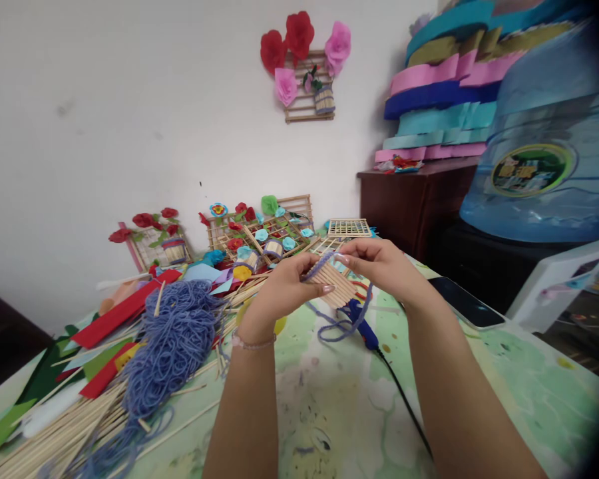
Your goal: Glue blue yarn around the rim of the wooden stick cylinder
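A small panel of wooden sticks (pixel 335 285) laid side by side is held up over the table, tilted. My left hand (pixel 292 283) grips its left side, thumb on the front. Along the panel's upper edge runs blue-purple yarn (pixel 324 263). My right hand (pixel 372 263) pinches the yarn near the top right corner. From there a loose length loops down below the panel. Just behind and beneath it lies a blue glue gun (pixel 363 329) with a black cord. A big tangle of the same yarn (pixel 174 339) rests left of my left hand.
Loose sticks (pixel 74 432) and coloured felt and paper pieces cover the table's left side. Stick frames with paper flowers (pixel 262 233) stand against the wall. A phone (pixel 466 303) lies at the right, near a white frame-like object (pixel 562 286) and a large water bottle (pixel 549 140).
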